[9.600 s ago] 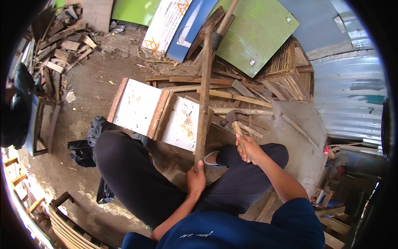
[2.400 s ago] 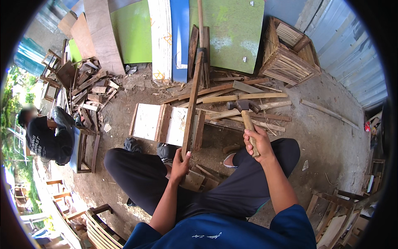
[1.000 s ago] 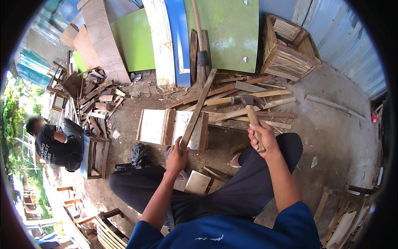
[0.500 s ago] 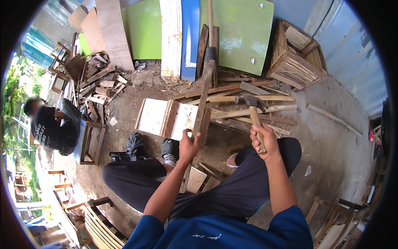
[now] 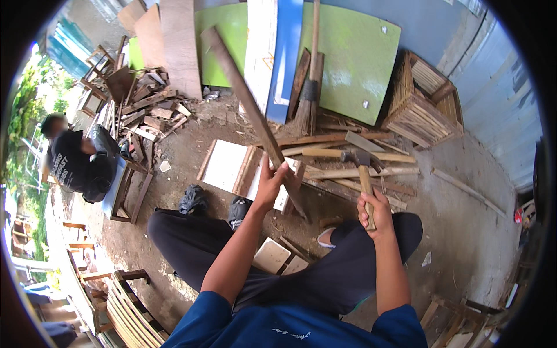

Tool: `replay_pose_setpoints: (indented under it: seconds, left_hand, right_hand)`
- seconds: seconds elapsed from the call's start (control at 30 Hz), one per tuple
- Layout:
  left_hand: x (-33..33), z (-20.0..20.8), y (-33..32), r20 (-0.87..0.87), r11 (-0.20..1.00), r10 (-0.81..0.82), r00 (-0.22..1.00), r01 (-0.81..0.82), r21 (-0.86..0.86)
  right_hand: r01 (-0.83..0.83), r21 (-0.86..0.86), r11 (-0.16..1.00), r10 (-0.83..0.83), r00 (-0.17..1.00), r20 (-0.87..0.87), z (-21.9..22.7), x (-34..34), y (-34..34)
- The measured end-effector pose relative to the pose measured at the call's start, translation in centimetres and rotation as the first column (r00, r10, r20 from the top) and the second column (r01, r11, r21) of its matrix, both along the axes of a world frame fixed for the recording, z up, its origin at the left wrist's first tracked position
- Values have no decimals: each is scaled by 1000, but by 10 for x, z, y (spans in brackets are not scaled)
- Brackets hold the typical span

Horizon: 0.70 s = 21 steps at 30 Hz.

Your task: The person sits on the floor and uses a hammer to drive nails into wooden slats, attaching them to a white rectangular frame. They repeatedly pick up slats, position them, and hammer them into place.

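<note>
My left hand (image 5: 271, 185) is closed round a long, dark wooden batten (image 5: 248, 104), which slants from the upper left down past my fingers. Its lower part crosses a low wooden piece with white panels (image 5: 225, 167) in front of me; I cannot tell if the two touch. In my right hand (image 5: 375, 211) I grip a hammer (image 5: 365, 180) by its wooden handle. Its dark metal head points away from me, above several loose wooden strips (image 5: 331, 173) on the ground.
Scrap wood (image 5: 154, 113) is heaped at the left, near a seated person (image 5: 81, 159). Green boards (image 5: 351, 64) and a broom (image 5: 307, 107) lean at the back. A slatted wooden crate (image 5: 426, 107) stands at the back right. Small wood pieces (image 5: 271, 255) lie between my legs.
The batten has swung, its far end now up at the left and its near end off my lap. My right hand still holds the hammer, slightly lower in view.
</note>
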State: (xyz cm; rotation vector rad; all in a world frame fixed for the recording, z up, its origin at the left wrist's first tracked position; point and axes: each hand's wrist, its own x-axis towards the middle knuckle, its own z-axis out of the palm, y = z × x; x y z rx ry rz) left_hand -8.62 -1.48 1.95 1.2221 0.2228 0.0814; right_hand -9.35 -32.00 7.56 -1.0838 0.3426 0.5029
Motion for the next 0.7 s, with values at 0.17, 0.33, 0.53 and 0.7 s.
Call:
replay_pose_setpoints:
  seconds: [0.17, 0.33, 0.53, 0.7]
  left_hand:
    - [23, 7, 3, 98, 973, 143, 985, -158, 167]
    - [35, 37, 21, 182, 863, 281, 942, -332, 381]
    - [53, 101, 39, 97, 832, 153, 983, -181, 524]
    - [61, 171, 76, 163, 462, -2, 987, -143, 875]
  right_hand:
    - [13, -3, 1000, -13, 1000, 11, -4, -1, -3]
    - [4, -10, 1000, -3, 1000, 21, -5, -3, -7]
    - [-23, -32, 999, 25, 997, 72, 0, -1, -2]
    - [-75, -55, 996, 83, 984, 159, 10, 0, 0]
